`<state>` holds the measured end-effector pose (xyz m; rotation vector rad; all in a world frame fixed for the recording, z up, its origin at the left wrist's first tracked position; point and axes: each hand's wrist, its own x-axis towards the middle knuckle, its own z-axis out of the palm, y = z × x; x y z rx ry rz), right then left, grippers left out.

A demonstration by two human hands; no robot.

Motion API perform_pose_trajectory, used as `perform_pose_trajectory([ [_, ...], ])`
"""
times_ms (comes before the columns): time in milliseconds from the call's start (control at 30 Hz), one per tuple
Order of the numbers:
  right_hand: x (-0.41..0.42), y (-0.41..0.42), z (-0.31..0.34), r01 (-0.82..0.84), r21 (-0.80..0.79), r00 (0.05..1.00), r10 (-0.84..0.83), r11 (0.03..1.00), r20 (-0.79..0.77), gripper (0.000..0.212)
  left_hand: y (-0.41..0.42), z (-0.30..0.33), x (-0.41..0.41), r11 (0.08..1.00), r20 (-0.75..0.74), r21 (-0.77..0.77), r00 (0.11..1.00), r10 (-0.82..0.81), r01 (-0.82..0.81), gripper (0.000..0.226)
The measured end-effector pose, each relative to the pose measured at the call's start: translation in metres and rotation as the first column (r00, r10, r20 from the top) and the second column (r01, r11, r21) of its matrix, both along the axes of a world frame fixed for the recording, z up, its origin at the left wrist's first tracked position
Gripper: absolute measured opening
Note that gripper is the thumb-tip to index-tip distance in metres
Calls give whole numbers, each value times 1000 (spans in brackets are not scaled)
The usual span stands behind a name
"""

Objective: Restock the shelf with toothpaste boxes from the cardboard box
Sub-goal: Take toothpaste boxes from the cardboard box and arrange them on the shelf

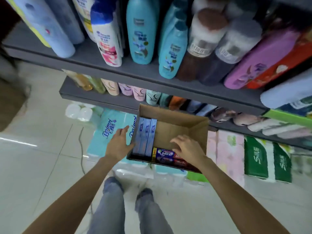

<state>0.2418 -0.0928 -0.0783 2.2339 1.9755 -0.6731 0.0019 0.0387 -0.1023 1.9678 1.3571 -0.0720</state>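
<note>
An open cardboard box (184, 119) rests on stacked tissue packs below the shelves. Inside, light blue toothpaste boxes (145, 137) stand along its left wall and dark purple-and-red toothpaste boxes (166, 155) lie at its near end. My left hand (119, 145) lies outside the box's left wall, fingers straight, thumb touching the near corner. My right hand (187, 147) hovers inside the box above the purple boxes with fingers spread and slightly bent, holding nothing.
Grey shelves (104, 65) above carry shampoo bottles (141, 31) and smaller bottles on the lower tier. Teal tissue packs (108, 130), pink packs (226, 149) and green packs (266, 159) sit at floor level. My legs stand on pale tiled floor (42, 157).
</note>
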Motion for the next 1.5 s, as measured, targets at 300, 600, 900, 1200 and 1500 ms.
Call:
perform_pose_trajectory([
  [300,2,26,-134,-290,-357,940,335,888,70,76,-5,-36,-2,997,114,11,991,76,-78,38],
  [600,-13,35,-178,-384,-320,876,451,866,171,84,-6,-42,-4,991,140,-8,981,130,-130,37],
  [900,-2,37,-184,-9,-434,980,94,901,174,122,-10,-45,-3,990,167,23,977,134,-140,36],
  [1200,11,33,-129,279,-322,945,-319,905,-76,105,-11,-41,-2,983,79,175,996,47,-61,50],
  [1500,-14,5,61,653,-29,569,-516,757,-640,90,-74,79,59,871,561,-480,798,217,100,76],
])
